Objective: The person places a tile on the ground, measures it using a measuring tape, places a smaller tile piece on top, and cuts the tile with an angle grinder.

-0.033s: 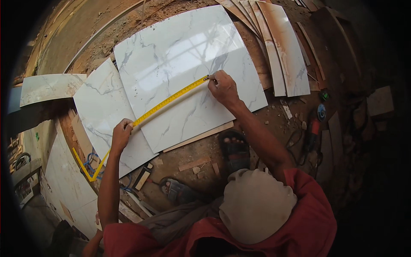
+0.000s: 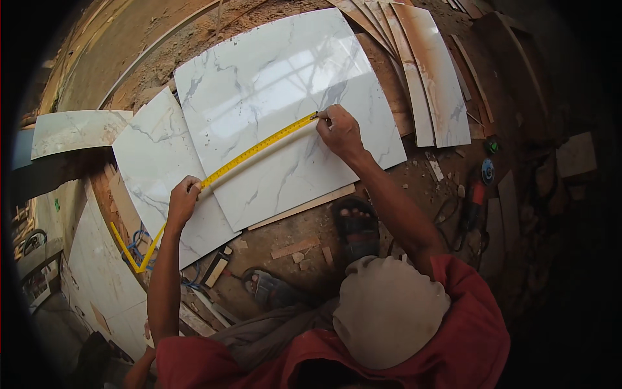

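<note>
left hand (image 2: 184, 201) pinches the yellow tape (image 2: 260, 147) just off the left edge of the big white marbled slab (image 2: 278, 84), right hand (image 2: 341, 133) closed on the tape's end out over that slab — blade stretched between the two, across the slab's face. beyond the left hand the tape drops past the smaller marbled slab (image 2: 152, 155), then bends sharply back up. red grinder (image 2: 477, 194) sits on the dirt ground (image 2: 421, 188) to the right — well apart from both hands.
</note>
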`<state>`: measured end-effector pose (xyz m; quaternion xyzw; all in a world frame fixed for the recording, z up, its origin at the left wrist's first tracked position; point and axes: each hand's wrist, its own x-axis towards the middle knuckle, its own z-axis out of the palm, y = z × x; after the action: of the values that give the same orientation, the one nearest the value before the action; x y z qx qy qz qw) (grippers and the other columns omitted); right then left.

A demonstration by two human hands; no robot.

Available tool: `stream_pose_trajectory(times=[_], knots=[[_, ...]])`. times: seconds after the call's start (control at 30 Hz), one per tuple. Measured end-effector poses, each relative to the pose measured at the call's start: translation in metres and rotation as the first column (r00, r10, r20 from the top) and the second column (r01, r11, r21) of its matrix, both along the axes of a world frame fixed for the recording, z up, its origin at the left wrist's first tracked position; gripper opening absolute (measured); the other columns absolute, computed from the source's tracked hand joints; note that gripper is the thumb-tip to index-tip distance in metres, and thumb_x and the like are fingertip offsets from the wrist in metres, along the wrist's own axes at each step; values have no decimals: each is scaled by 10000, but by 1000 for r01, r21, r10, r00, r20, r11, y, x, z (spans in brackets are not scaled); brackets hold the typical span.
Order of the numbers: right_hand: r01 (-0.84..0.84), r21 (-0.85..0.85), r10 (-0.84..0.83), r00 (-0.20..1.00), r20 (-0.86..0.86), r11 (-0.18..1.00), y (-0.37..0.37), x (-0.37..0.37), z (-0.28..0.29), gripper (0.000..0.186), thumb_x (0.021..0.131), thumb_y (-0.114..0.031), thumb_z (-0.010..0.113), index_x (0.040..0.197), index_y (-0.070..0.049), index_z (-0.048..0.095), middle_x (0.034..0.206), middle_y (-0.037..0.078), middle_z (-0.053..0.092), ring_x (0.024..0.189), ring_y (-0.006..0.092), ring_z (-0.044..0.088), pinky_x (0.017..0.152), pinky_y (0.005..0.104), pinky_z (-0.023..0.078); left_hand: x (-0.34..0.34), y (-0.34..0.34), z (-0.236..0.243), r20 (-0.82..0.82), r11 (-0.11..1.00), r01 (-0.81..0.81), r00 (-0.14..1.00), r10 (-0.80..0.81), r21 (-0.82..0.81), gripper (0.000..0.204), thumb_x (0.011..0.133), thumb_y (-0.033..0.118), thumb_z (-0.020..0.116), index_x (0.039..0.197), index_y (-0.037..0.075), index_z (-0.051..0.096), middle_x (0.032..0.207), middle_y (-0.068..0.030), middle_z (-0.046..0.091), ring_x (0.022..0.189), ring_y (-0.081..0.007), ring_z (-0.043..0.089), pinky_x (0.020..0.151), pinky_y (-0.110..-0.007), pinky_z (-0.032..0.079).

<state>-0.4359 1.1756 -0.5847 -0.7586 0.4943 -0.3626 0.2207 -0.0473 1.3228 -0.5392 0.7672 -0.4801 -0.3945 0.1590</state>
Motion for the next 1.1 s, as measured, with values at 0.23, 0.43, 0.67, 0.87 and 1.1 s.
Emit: stream_pose_trajectory(times=[0.23, 0.43, 0.67, 0.87, 1.1], knots=[[12, 62, -12, 1000, 11, 998, 1, 7, -28, 87, 795, -40, 621, 875, -6, 617, 833, 154, 601, 760, 332, 617, 680, 412, 510, 21, -24, -6, 111, 996, 94, 990, -91, -15, 251, 904, 215, 537, 990, 4, 644, 796, -140, 656, 707, -211, 602, 698, -329, 479], [18, 58, -18, 1000, -6, 998, -18, 16, -30, 70, 810, -67, 627, 861, -23, 606, 841, 145, 599, 736, 319, 620, 661, 407, 514, 25, -46, -18, 144, 996, 83, 986, -84, 9, 272, 907, 226, 523, 1013, 9, 648, 888, -185, 687, 806, -294, 652, 776, -370, 492], [-3, 58, 7, 998, -62, 998, -106, 66, -32, 102, 829, -100, 628, 900, -31, 603, 880, 135, 619, 736, 307, 627, 668, 406, 509, 78, -127, -29, 247, 990, 58, 969, -24, -129, 247, 902, 212, 525, 1014, 34, 655, 938, -180, 697, 865, -320, 669, 783, -397, 502], [78, 81, -74, 995, -61, 994, -196, 110, -30, 125, 834, -124, 633, 905, -23, 611, 904, 156, 651, 771, 318, 646, 714, 423, 508, 120, -242, -34, 370, 989, 63, 929, -10, -132, 258, 907, 269, 552, 1067, 102, 667, 1006, -142, 696, 950, -316, 651, 833, -417, 496], [147, -32, -149, 987, -60, 989, -261, 154, -50, 122, 837, -153, 624, 882, -40, 622, 885, 159, 663, 809, 351, 644, 774, 452, 481, 153, -283, -56, 336, 980, 8, 940, 61, -201, 319, 867, 247, 584, 1094, 43, 676, 994, -177, 701, 914, -286, 665, 823, -372, 495]])
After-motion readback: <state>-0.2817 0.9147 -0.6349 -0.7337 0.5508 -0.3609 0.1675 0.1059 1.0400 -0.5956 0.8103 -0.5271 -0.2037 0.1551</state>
